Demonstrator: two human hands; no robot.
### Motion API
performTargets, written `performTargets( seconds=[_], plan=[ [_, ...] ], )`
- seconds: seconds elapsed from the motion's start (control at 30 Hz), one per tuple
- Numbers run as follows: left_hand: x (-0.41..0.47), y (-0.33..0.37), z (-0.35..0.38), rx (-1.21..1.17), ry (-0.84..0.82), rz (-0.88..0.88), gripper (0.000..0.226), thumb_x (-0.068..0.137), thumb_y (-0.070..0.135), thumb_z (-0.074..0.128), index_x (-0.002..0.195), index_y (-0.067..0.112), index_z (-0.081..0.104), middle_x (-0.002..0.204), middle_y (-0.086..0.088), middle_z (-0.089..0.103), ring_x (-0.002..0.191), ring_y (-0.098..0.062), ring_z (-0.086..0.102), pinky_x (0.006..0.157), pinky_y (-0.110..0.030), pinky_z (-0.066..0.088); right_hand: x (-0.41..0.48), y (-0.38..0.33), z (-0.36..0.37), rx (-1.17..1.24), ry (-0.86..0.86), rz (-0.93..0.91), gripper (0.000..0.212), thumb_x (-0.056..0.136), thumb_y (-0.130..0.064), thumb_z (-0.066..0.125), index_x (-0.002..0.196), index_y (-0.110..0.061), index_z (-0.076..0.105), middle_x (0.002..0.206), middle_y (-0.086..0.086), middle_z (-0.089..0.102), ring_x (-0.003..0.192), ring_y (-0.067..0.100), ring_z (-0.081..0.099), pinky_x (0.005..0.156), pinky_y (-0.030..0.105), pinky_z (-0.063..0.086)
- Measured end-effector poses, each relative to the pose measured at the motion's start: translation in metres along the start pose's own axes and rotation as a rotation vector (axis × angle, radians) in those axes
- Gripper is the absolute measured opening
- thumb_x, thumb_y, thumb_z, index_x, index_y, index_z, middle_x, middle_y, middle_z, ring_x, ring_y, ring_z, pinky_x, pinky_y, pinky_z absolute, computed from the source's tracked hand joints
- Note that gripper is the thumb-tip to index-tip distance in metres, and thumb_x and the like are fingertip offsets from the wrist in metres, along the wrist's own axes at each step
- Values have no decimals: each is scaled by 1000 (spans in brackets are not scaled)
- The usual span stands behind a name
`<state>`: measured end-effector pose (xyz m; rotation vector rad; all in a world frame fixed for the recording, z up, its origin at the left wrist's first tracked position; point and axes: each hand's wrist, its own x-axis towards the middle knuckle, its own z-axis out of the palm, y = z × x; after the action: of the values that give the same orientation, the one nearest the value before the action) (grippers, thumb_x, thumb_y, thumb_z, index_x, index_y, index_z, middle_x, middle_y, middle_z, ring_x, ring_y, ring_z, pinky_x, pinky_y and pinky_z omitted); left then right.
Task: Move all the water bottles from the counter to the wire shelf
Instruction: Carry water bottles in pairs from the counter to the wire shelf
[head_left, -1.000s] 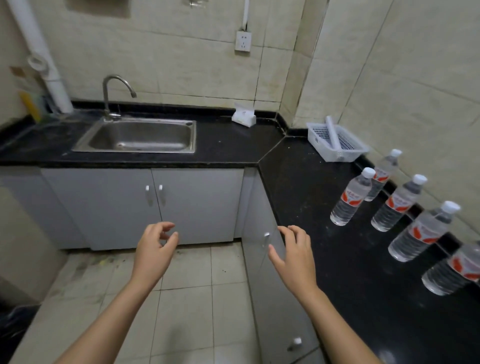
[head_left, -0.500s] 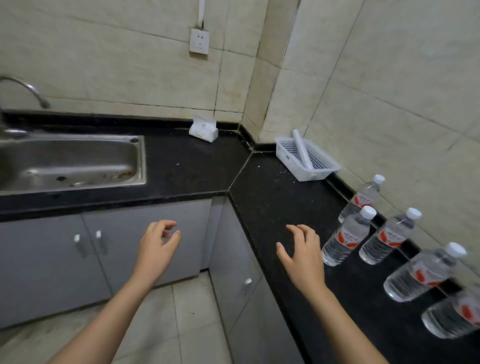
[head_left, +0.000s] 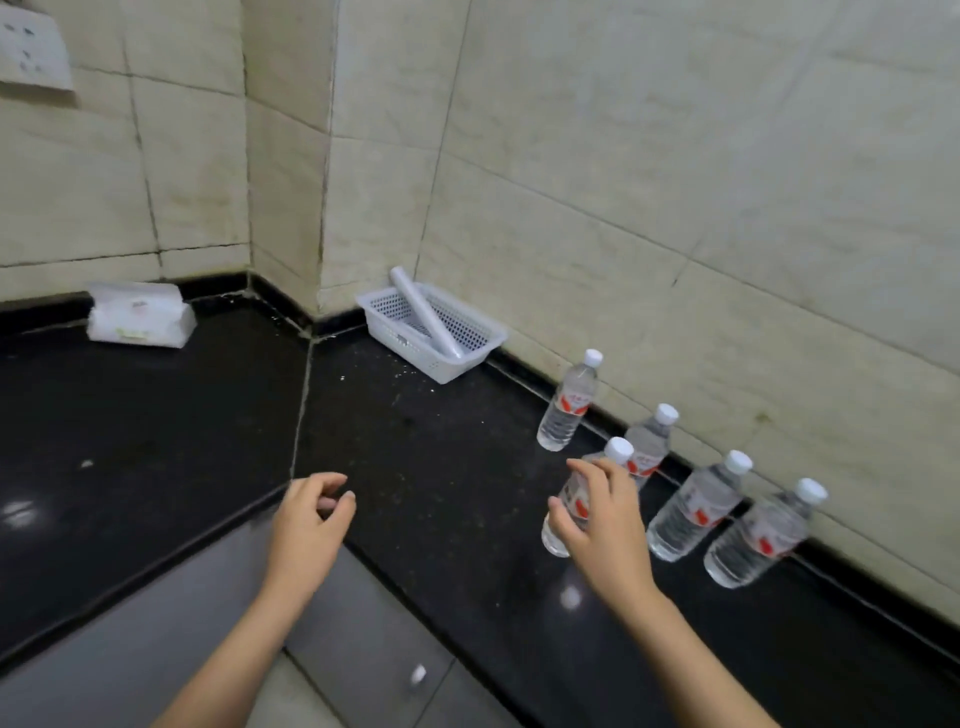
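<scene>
Along black corner counter (head_left: 441, 441), beige tiled walls (head_left: 675, 156), five water bottles (head_left: 566, 405)

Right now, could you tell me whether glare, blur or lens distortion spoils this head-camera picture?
Head view: two small white glare spots on the glossy black counter, one beside the right hand; the wide-angle lens bows the joints of the beige wall tiles and makes the clear plastic red-labelled water bottles lean outward; label print is too soft to read.

The right hand (head_left: 597, 525) has reached forward to the front bottle (head_left: 571, 500), its fingers (head_left: 589, 470) now curved about it, contact unclear. The left hand (head_left: 311, 525) has advanced to the counter (head_left: 441, 467) edge, left of that bottle.
</scene>
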<state>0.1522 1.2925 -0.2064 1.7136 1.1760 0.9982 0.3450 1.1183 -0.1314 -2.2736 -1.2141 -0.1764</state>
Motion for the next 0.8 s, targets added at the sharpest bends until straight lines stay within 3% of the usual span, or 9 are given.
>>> performTargets(
  seconds=[0.07,0.2,0.37,0.67,0.8],
  plan=[
    [13,11,31,-2,-79,27,17,83,2,60,100,0,63,93,-8,52,79,-26,54,72,-28,37,17,16,-15,-6,84,54,60,74,-47,42,117,-6,56,119,17,51,111,31,48,94,32,34],
    [39,45,83,-19,-188,113,15,82,6,61,97,6,64,94,-5,53,80,-22,55,73,-30,39,55,57,-33,-12,179,168,43,82,-22,62,121,-5,52,123,17,48,115,31,44,95,34,35],
    [77,79,134,-7,-262,189,18,82,8,61,100,7,63,95,-3,53,81,-20,55,73,-28,39,119,113,-33,27,233,350,42,84,-17,60,123,-4,49,123,21,46,116,36,42,93,35,33],
    [124,110,238,51,-429,211,37,84,16,59,120,12,53,108,-5,52,91,-15,49,79,-26,38,191,184,4,64,84,594,47,84,-24,58,127,-13,44,130,20,41,122,35,38,95,39,37],
    [150,121,273,84,-548,217,54,83,21,61,133,15,41,125,-11,48,111,-23,49,92,-37,44,202,195,12,92,-10,672,43,83,-24,58,124,-16,47,127,20,45,122,35,39,96,37,37]
  ],
)
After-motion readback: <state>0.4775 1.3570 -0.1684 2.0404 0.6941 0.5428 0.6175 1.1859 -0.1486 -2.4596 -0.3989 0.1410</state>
